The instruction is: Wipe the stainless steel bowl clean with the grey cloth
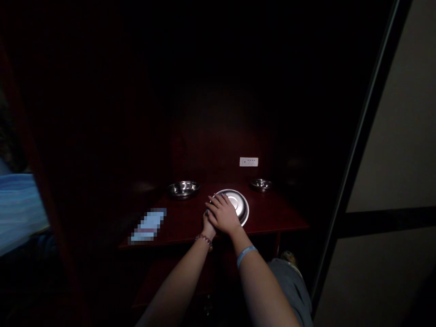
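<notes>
A shiny round metal dish [241, 205] appears bottom up on the dark red shelf, its left part covered by my hands. Across that part lies my right hand [223, 214], its fingers stretched out and slightly spread, pointing left and overlapping my left hand. My left hand [209, 227] is at the dish's left edge, wearing a beaded bracelet; most of its fingers are hidden under the right one, so its grip does not show. A blue band [246, 255] circles my right wrist. Behind, to either side, stand two metal bowls, the left one [184, 189] and the right one [261, 185].
The dark red shelf [272, 218] sits inside a dark cabinet. A white socket panel [248, 161] is on the back wall. A blurred-out light blue item [148, 225] lies at the shelf's left. A sliding-door frame [354, 141] stands right; blue fabric [22, 209] shows left.
</notes>
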The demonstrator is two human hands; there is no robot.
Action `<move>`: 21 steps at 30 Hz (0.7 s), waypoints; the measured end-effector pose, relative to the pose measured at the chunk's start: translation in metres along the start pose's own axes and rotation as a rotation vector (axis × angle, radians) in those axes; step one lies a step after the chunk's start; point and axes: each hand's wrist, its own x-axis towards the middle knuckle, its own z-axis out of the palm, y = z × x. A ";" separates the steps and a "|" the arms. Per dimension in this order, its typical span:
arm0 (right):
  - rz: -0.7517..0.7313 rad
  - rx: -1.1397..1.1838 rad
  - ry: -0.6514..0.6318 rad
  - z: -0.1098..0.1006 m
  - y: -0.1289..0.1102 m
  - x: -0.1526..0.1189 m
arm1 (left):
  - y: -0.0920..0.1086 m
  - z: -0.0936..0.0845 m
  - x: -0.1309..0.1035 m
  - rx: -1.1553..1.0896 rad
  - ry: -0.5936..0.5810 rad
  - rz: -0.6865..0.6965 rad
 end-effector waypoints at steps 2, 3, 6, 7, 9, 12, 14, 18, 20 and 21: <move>0.011 0.004 -0.003 -0.002 0.001 0.001 | -0.001 -0.001 0.003 -0.049 -0.017 -0.026; 0.022 0.006 0.000 -0.003 0.002 0.001 | -0.002 -0.001 0.005 -0.060 -0.024 -0.033; 0.065 0.021 0.020 -0.007 0.004 0.001 | -0.007 -0.003 0.012 -0.055 -0.023 -0.031; 0.082 0.029 0.031 -0.008 0.005 0.001 | -0.008 -0.004 0.013 -0.053 -0.021 -0.023; 0.122 0.041 0.055 -0.011 0.008 0.001 | -0.011 -0.004 0.015 -0.045 -0.023 0.007; 0.212 0.047 0.095 -0.014 0.015 0.000 | -0.012 -0.005 0.017 -0.004 -0.037 0.047; 0.297 0.047 0.120 -0.017 0.022 -0.002 | -0.013 -0.005 0.018 0.044 -0.027 0.059; 0.593 0.059 0.171 -0.020 0.035 -0.011 | -0.015 -0.005 0.020 0.121 0.038 0.076; 0.789 0.097 0.176 -0.021 0.038 -0.016 | -0.016 -0.004 0.021 0.121 0.051 0.083; 0.880 0.125 0.176 -0.021 0.040 -0.018 | -0.016 -0.004 0.022 0.110 0.050 0.082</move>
